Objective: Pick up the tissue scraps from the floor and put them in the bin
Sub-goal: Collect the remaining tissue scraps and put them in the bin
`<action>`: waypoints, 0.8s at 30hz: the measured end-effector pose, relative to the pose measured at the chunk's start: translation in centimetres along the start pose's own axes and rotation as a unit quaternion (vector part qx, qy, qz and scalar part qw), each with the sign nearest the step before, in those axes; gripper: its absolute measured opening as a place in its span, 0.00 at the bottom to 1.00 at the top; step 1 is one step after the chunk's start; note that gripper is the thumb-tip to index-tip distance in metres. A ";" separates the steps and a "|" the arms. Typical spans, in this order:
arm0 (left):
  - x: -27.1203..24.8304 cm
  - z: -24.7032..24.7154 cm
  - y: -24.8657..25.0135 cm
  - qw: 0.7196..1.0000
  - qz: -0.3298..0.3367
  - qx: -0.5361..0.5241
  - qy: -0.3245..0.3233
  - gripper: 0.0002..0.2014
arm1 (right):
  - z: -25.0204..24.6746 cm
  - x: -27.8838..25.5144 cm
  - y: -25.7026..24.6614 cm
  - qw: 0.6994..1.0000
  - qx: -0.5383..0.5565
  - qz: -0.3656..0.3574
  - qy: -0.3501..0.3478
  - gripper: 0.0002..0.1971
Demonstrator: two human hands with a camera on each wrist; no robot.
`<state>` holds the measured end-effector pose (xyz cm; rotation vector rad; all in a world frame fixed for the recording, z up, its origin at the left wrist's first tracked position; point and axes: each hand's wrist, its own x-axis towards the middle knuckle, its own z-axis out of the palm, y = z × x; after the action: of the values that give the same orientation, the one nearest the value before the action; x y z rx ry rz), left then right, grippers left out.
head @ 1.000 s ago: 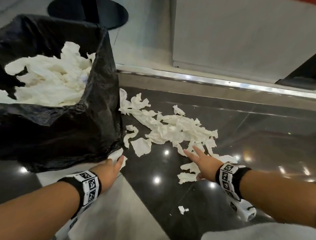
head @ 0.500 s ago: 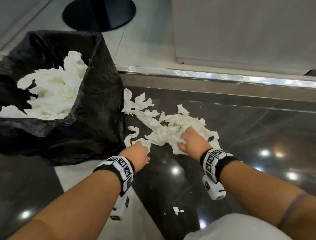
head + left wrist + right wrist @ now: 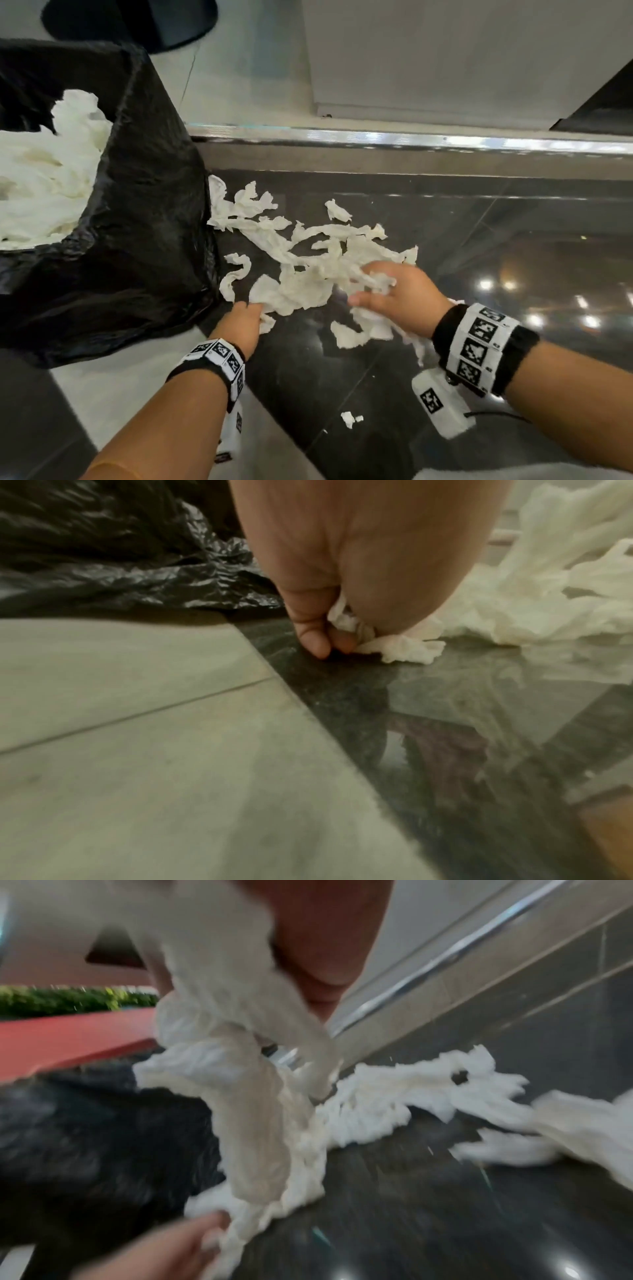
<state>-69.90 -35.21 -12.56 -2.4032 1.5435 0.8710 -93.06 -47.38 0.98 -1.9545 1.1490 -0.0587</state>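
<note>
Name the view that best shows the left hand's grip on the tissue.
The left wrist view: the left hand is close and sharp, its fingertips pinching a tissue scrap at the floor. The head view shows only the back of that hand. The right wrist view shows it blurred at the bottom edge.

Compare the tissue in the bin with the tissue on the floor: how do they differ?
The tissue in the bin is one heaped mound inside the black liner; the tissue on the floor lies spread in torn strips. The left hand and right hand grip only floor tissue. Both are white and crumpled.
</note>
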 end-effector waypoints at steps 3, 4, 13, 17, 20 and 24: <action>0.2 -0.2 0.4 1.000 0.007 0.008 -0.011 0.15 | 4.5 -2.8 1.8 0.939 -0.217 -0.110 -0.241 0.21; 0.1 -0.3 0.4 1.000 0.010 0.018 -0.016 0.15 | 6.3 -3.5 2.8 0.903 -0.266 -0.138 -0.308 0.23; -3.5 -5.5 0.7 0.998 0.055 0.004 0.004 0.07 | 9.8 -2.5 5.0 0.795 -0.394 -0.165 -0.431 0.13; -5.7 -13.1 1.6 0.990 0.125 0.010 0.059 0.11 | 10.8 -0.9 4.1 0.792 -0.407 -0.193 -0.411 0.13; -8.1 -21.2 1.2 0.977 0.156 -0.016 0.144 0.13 | 9.3 0.5 1.8 0.877 -0.328 -0.113 -0.332 0.13; -11.6 -31.3 -1.9 0.965 0.115 -0.036 0.231 0.13 | 4.4 3.5 -4.0 0.965 -0.194 -0.090 -0.152 0.03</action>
<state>-59.58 -38.60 19.10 -2.6511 2.0141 0.4148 -86.35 -46.23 -0.36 -2.3091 0.8215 0.3861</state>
